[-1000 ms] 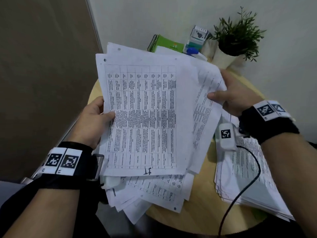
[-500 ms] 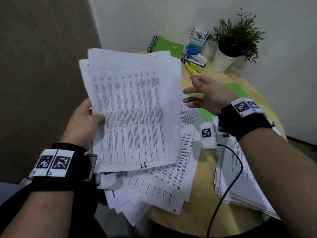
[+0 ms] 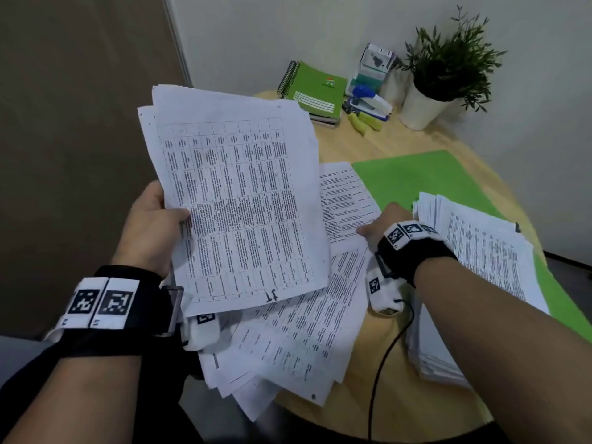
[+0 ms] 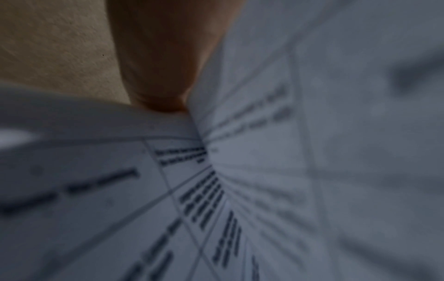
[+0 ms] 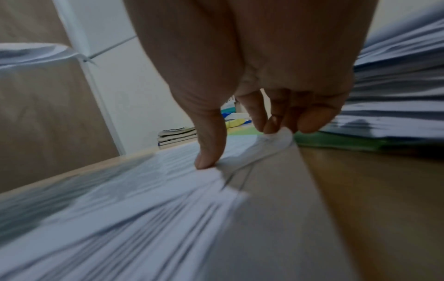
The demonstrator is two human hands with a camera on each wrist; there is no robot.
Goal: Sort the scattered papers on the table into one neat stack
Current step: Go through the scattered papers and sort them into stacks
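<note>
- A held sheaf of papers (image 3: 237,200) is up off the desk (image 3: 378,331), left hand (image 3: 153,225) clamped on its left edge.
- Right hand (image 3: 384,221) pinches a loose sheet (image 3: 344,200) lying mid-desk.
- A paper pile (image 3: 480,267) sits right.

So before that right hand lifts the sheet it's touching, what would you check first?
1. Left hand grips the held bundle: ok.
2. Right hand pinches the loose sheet, thumb on top, fingers curling its edge: ok.
3. Only one sheet caught: cannot tell.
4. Bundle edges squared: not ok, sheets fan out.
5. Wrist cable clear of the papers: ok.
</note>
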